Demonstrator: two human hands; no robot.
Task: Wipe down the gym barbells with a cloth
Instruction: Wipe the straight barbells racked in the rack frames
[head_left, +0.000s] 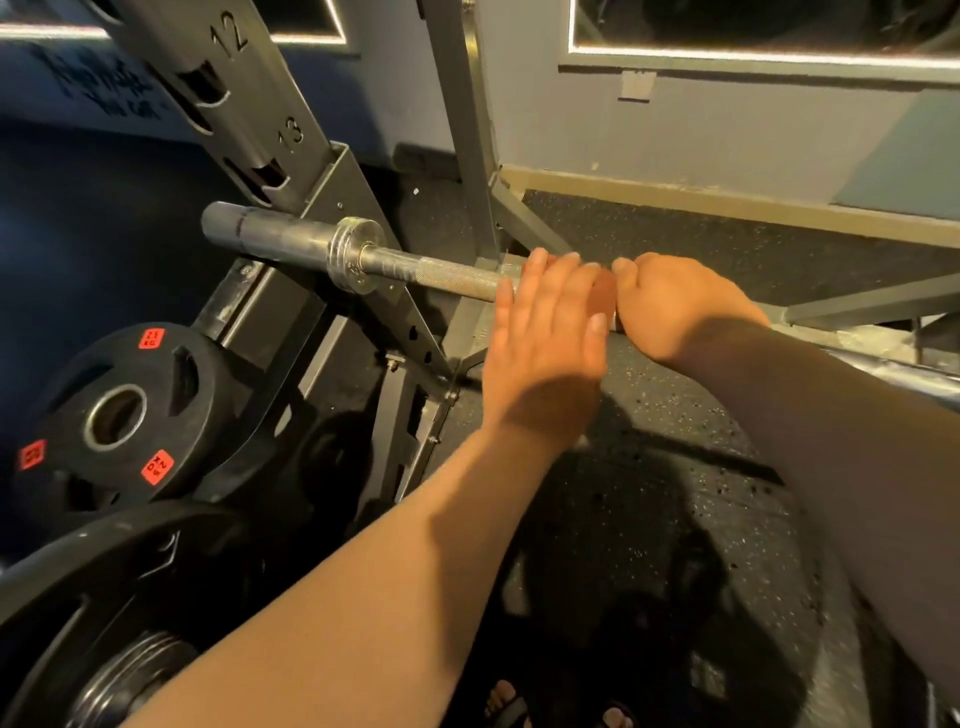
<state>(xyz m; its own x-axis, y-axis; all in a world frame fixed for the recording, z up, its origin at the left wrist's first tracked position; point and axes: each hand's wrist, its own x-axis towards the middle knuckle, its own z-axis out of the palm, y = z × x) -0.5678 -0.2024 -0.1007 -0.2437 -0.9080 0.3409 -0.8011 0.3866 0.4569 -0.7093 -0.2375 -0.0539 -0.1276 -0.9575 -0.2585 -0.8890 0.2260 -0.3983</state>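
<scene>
A long silver steel barbell (447, 278) runs from the upper left of the frame toward the right edge, its smooth sleeve and round collar at the left end and its knurled shaft leading into the centre. It lies across a grey steel rack upright (260, 114) stamped with the numbers 12 and 13.

The 2 hands meet on the shaft at centre frame. The left hand (545, 343) lies over the bar with its fingers straight and slightly spread, clamped on nothing. The right hand (670, 306) sits just beside it, knuckles up, with its fingers curled down around the shaft. Past the right wrist the bar goes on toward the right edge.

Between the hands a small reddish-brown patch (603, 299) shows against the bar (too blurred to tell whether it is a cloth).

At the lower left, round black iron weight plates (67, 415) with orange-red labels hang on the rack. Black speckled rubber flooring (675, 467) fills the lower centre, and a pale grey wall (727, 135) with a beige skirting crosses the upper right. Toes in dark sandals (506, 699) peek in at the bottom edge.
</scene>
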